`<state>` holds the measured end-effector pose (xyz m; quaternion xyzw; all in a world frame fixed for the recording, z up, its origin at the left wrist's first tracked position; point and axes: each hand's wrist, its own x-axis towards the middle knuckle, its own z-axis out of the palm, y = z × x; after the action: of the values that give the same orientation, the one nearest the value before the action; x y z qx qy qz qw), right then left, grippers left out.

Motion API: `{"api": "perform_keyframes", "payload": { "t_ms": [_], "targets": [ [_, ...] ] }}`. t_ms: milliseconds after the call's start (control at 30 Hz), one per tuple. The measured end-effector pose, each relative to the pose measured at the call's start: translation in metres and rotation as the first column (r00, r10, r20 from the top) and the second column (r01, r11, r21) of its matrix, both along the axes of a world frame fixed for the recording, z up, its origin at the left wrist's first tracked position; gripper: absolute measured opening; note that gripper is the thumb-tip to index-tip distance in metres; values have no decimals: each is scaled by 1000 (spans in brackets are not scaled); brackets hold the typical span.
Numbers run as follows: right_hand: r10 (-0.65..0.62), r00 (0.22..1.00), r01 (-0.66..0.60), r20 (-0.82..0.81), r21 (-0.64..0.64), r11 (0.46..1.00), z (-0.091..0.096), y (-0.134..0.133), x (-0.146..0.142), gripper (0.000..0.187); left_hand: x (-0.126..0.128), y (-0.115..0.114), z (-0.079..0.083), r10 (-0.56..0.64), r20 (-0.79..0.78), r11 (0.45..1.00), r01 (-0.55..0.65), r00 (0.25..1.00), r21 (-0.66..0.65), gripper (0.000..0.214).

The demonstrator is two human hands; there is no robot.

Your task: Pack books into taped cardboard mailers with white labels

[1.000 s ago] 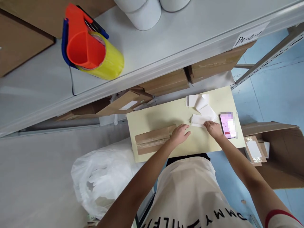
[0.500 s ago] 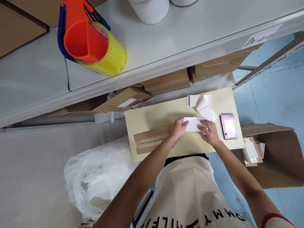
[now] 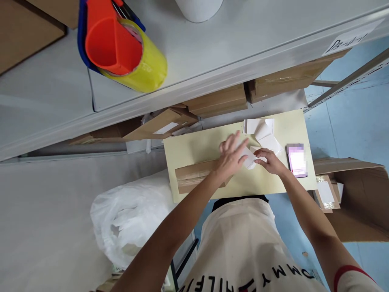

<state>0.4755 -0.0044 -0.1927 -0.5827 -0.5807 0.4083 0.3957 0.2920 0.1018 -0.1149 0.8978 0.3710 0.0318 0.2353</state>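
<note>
On a pale yellow board [image 3: 194, 150] lies a flat brown taped parcel [image 3: 194, 180]. My left hand [image 3: 231, 156] is raised over the parcel's right end, fingers spread, thumb and forefinger pinching one edge of a white label [image 3: 249, 158]. My right hand [image 3: 269, 160] pinches the same label's other edge from the right. More white label sheets [image 3: 261, 132] lie just behind the hands. A phone [image 3: 297, 160] with a pink screen rests at the board's right edge.
A grey shelf [image 3: 212, 52] overhead carries a yellow tape roll in an orange and blue dispenser [image 3: 121, 48] and a white roll [image 3: 199, 6]. Brown boxes [image 3: 219, 101] lie under it. A white plastic bag [image 3: 127, 219] sits left; an open carton [image 3: 352, 198] stands right.
My right hand picked the label off the board and brought it left. My left hand left the parcel's end, rose and took the label's other edge, fingers now fanned out.
</note>
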Motion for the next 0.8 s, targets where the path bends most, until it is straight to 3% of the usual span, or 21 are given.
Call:
{"api": "perform_keyframes", "payload": {
  "t_ms": [67,133,433,633,800],
  "targets": [
    [31,999,-32,40,22,999,2,1,-2,31,10,-6,2,-200,-41,975,195,979,-103,33],
    [45,997,-47,59,35,998,3,2,-3,31,17,-9,-1,-255,-55,948,239,965,-208,26],
    [-42,996,43,82,-8,999,-1,-6,3,40,34,-6,-14,-49,-82,885,5,995,-465,24],
    [-26,999,27,41,-14,1000,-5,-15,14,37,32,7,-31,158,-97,869,-185,983,-459,22],
    [-92,984,90,153,15,996,-13,-33,28,28,29,32,-29,372,-66,852,-369,926,-370,15]
  ]
}}
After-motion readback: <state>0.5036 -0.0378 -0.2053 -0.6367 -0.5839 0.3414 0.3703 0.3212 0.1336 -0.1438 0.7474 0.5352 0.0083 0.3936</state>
